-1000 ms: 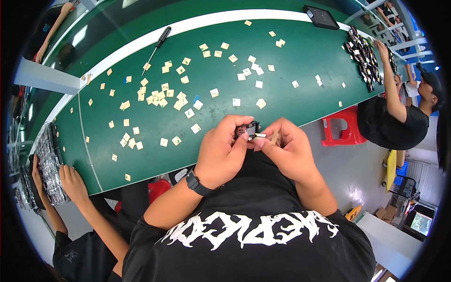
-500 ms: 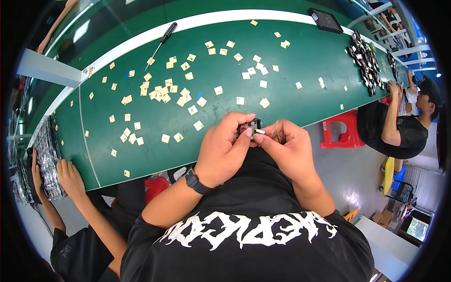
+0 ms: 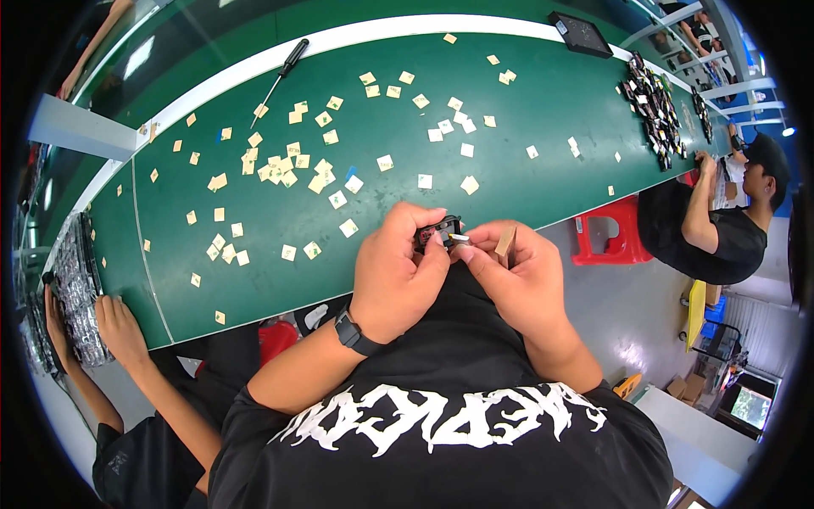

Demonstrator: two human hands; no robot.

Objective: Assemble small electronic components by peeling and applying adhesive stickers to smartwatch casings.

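Note:
My left hand, with a black watch on its wrist, is closed around a small open black plastic case with reddish parts inside. Its thumb presses on the case from the near side. My right hand pinches a small white piece against the right side of the case. A tan, flat strip or card sticks up between the fingers of that hand. Both hands are just off the near edge of the green table. The fingers partly hide the case.
Many small cream paper squares lie scattered over the table. A screwdriver rests at the far left, a black tray at the far right. Black parts are piled at right. Co-workers sit on both sides; a red stool stands right.
Both hands stay together at the case, which appears slightly farther left. The tan strip has turned and shows more of its flat side. The whole view has shifted a little.

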